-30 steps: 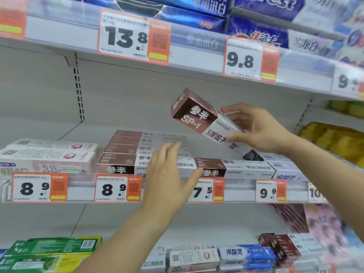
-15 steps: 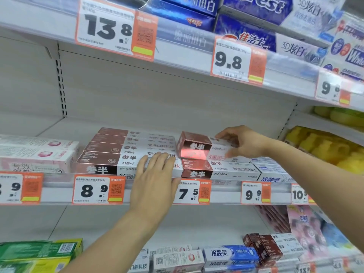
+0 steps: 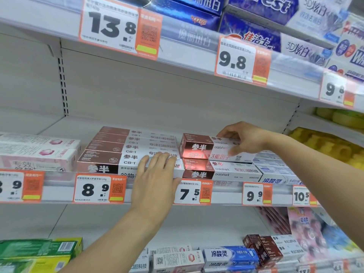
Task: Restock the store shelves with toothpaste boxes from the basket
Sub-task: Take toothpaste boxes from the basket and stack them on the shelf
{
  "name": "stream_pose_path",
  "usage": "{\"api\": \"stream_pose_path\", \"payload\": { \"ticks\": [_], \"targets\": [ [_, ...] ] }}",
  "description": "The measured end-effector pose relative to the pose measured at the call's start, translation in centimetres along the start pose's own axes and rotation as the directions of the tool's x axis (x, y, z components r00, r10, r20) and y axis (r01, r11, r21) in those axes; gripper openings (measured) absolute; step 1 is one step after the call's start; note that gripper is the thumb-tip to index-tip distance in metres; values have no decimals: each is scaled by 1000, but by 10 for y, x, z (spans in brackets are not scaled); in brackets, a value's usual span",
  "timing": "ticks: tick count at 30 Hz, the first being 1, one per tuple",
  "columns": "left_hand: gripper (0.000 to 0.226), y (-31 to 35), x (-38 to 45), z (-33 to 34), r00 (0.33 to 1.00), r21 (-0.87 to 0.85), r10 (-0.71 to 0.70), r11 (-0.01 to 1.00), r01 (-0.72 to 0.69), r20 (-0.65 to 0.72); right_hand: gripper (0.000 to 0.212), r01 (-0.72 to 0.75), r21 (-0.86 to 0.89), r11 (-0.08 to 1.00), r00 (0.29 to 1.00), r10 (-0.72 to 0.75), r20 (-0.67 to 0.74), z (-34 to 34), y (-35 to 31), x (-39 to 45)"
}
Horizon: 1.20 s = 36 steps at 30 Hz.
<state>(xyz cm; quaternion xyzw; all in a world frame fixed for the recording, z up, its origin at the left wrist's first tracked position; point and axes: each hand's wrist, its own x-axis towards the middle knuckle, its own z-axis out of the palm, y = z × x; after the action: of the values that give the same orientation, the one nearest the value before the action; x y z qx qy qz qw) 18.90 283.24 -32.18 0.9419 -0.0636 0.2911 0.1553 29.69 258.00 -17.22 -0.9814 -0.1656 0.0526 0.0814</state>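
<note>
Right hand (image 3: 243,141) curls over the far end of a long maroon-and-white cardboard toothpaste box (image 3: 211,148), fingers on its top face and thumb against its front side, gripping it. That box lies flat on top of a matching maroon-and-white box (image 3: 220,171), which sits directly beneath the hand at the front edge of the white metal middle shelf (image 3: 137,123).

Left hand (image 3: 157,178) is flat and open, fingers straight and together, fingertips resting on the right end of a block of brown-and-white toothpaste boxes (image 3: 126,149) laid side by side. The held box is just to the right of this hand, close beside its fingertips but not touching them.

Below both hands, orange-and-white price tags (image 3: 99,189) run along the shelf's front rail. Left of the left hand lie pale pink-and-white boxes (image 3: 39,152). Above both hands, blue toothpaste cartons (image 3: 252,38) fill the upper shelf.
</note>
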Motion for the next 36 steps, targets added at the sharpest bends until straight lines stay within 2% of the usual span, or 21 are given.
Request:
{"api": "stream_pose_path", "payload": {
  "ticks": [6,30,36],
  "targets": [
    [49,0,-1,-1,1000,-19,3,1000,-3,-1,61,-30,-45,999,999,31,28,2,2,3],
    [37,-4,0,-4,999,-28,-11,1000,9,-52,58,4,-13,1000,994,-3,107,16,-2,18],
    [36,-3,0,-1,995,11,22,1000,-21,-95,47,-42,-32,999,966,49,255,16,0,14]
  ]
}}
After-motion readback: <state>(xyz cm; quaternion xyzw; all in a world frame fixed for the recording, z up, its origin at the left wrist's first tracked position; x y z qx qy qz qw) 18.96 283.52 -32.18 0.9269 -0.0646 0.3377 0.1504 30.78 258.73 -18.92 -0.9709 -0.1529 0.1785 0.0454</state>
